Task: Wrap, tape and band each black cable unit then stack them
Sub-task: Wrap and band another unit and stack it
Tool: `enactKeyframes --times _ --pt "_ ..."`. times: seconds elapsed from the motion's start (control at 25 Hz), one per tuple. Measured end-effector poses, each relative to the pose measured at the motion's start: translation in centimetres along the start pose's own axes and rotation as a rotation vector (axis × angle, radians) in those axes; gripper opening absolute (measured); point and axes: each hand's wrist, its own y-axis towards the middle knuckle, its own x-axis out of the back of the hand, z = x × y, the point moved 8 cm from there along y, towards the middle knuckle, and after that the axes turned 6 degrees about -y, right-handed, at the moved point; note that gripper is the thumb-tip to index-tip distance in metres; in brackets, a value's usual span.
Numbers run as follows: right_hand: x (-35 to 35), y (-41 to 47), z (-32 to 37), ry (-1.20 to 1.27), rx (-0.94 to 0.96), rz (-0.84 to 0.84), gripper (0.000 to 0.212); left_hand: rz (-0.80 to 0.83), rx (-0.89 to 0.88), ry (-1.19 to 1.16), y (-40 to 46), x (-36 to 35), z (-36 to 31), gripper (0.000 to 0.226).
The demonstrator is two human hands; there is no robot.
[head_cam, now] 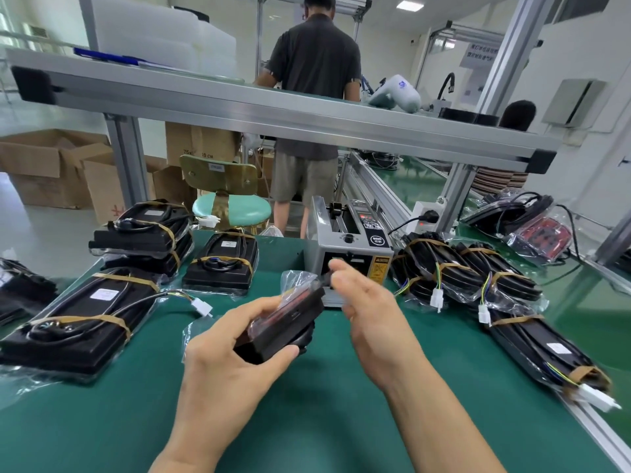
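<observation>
From the head view, the only one there is, the job looks well under way but far from finished. Low in the middle of the frame the left hand (232,349) grips a black cable unit (286,326) from below and the side, fingers curled round its near end, holding it tilted above the green counter (307,421). A clear plastic bag (297,279) is already round the unit, its loose mouth sticking up at the far end. The right hand (368,308) is raised just beside that end, in front of the grey tape dispenser (348,247) at centre frame; thumb and forefinger seem to pinch something small at the dispenser's mouth, perhaps a strip of tape, though it is too small and blurred to be sure. So I would judge this unit wrapped and at the taping step, with banding yet to come. At left of the frame lie finished units (78,322), bagged and crossed by tan rubber bands, and at upper left a stack of units (143,233) has two or three piled up, with one more banded unit (222,264) beside it. On the right, a heap of banded units (471,274) lies loose, not stacked. At far right a bagged red-faced unit (543,233) shows no band, so that one looks left to do.
</observation>
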Motion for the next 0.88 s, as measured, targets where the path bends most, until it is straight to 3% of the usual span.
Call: enactKeyframes --times 0.08,0.28,0.88 --pt "-1.5 -2.2 -0.1 -0.027 0.053 0.072 0.008 -0.006 0.005 -0.010 0.0 -0.1 -0.1 0.061" --pt "-1.4 -2.6 -1.3 -0.079 0.054 0.032 0.015 -0.035 0.019 -0.037 -0.1 0.2 -0.3 0.061" --pt "-2.1 -2.5 -1.2 -0.169 0.056 -0.007 0.009 -0.056 0.030 -0.065 -0.3 0.3 0.1 0.058"
